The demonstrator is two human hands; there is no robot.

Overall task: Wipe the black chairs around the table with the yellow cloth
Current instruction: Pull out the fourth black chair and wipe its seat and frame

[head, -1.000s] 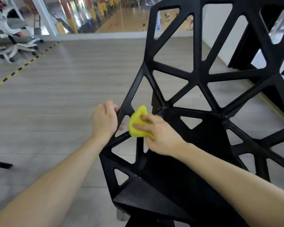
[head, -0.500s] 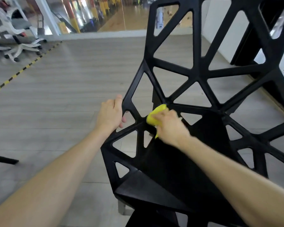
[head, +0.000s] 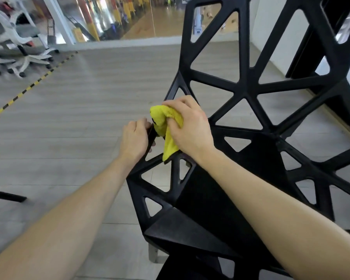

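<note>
The black chair (head: 249, 150) is seen from above, w/ its lattice back at right. Its left side strut is gripped by the left hand (head: 134, 139), fingers curled round the edge. The yellow cloth (head: 166, 126) is bunched in the right hand (head: 188, 126) and pressed vs. the same strut, just beside the left hand. Open grey floor (head: 79, 118) lies left of the chair; white office chairs (head: 18, 49) stand well apart.
</note>
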